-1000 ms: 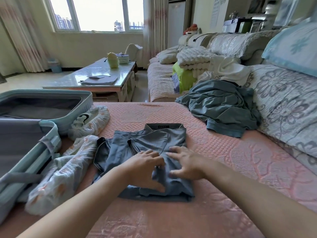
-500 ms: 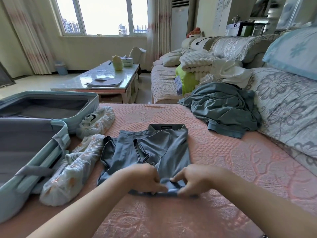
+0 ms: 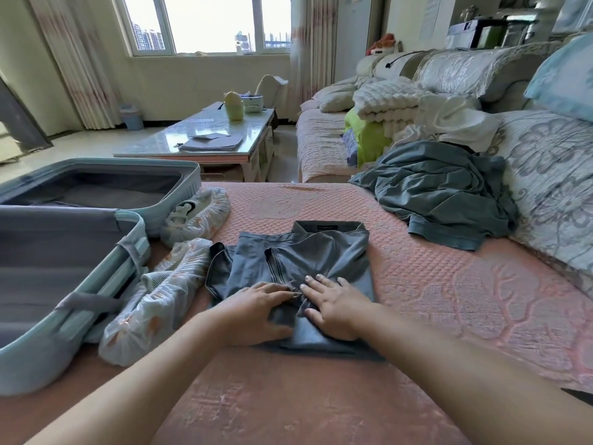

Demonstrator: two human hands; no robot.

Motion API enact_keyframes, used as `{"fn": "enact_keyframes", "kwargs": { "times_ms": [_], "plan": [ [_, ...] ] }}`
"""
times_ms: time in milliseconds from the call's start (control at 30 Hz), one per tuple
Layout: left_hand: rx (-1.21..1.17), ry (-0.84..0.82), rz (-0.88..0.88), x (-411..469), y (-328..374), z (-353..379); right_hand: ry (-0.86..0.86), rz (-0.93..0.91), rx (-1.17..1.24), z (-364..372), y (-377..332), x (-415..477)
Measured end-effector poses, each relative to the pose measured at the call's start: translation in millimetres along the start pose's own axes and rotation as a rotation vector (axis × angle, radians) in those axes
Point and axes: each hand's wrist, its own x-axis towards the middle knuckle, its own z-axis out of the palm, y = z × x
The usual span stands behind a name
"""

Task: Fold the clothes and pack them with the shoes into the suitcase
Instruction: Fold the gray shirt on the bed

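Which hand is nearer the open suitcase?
Left. The left hand rests on the grey garment on the side toward the suitcase; the right hand lies beside it, farther away.

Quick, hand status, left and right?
Left hand: open, fingers pressing the gray garment.
Right hand: open, flat on the same garment.

head-worn view, forward and down

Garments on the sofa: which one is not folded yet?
The teal garment crumpled in a heap beside the floral cushion; the grey garment lies flat, partly folded, under the left hand and right hand.
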Motion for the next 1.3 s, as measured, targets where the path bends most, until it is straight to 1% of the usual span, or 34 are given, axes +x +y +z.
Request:
{"fn": "enact_keyframes", "kwargs": {
  "times_ms": [33,100,167,200,267,300,367,467,533,567,600,633,667,700,733,800,833,867,967,1067,1100,1167,1233,1300],
  "plan": [
    [0.002,-0.025,-0.004,-11,-7,-1,0.009,0.011,-0.038,0,-4,2],
    [0.011,-0.078,-0.029,-30,-22,-4,0.092,0.000,-0.088,-3,-12,3],
    [0.058,-0.102,-0.049,-47,-34,-5,0.178,-0.055,-0.032,-5,-21,1],
    [0.099,-0.096,-0.057,-55,-39,-4,0.195,-0.087,0.013,-4,-28,0],
    [0.171,-0.048,-0.080,-64,-46,0,0.171,-0.139,0.083,2,-43,-1],
    [0.195,-0.028,-0.090,-67,-47,3,0.128,-0.154,0.103,6,-53,-1],
    [0.307,0.009,-0.092,-68,-45,7,0.054,-0.167,0.080,14,-67,2],
    [0.445,0.136,-0.064,-60,-38,6,0.013,-0.157,0.054,16,-72,6],
    [0.430,0.205,-0.111,-55,-34,-2,0.011,-0.192,0.173,7,-66,3],
    [0.409,0.229,-0.139,-51,-31,-6,0.065,-0.212,0.244,1,-61,1],
    [0.403,0.276,-0.150,-45,-27,-10,0.170,-0.220,0.278,-4,-55,-1],
    [0.407,0.303,-0.172,-40,-24,-15,0.282,-0.205,0.260,-8,-49,-1],
    [0.360,0.319,-0.205,-34,-23,-18,0.354,-0.168,0.211,-11,-43,0],
    [0.258,0.332,-0.228,-26,-23,-20,0.349,-0.117,0.154,-11,-34,0],
    [0.162,0.341,-0.233,-19,-19,-22,0.268,-0.070,0.108,-10,-26,0],
    [0.024,0.359,-0.186,-6,-11,-29,0.023,-0.019,0.114,-6,-13,-1],
    [-0.034,0.378,-0.140,0,-6,-31,-0.042,-0.021,0.169,-5,-9,-2],
    [-0.089,0.402,-0.090,7,1,-36,-0.042,-0.029,0.269,-8,-5,-4],
    [-0.214,0.464,0.092,27,21,-41,0.167,0.040,0.662,-30,13,-10],
    [-0.268,0.458,0.225,45,45,-35,0.405,0.177,0.787,-52,44,-17],
    [-0.290,0.432,0.258,50,55,-30,0.449,0.208,0.828,-54,57,-20],
    [-0.323,0.321,0.331,56,76,-18,0.445,0.250,0.855,-54,78,-28],
    [-0.291,0.181,0.384,61,90,-3,0.382,0.269,0.797,-48,88,-34],
    [-0.269,0.106,0.403,65,93,7,0.297,0.258,0.735,-41,88,-36]
  ]
}}
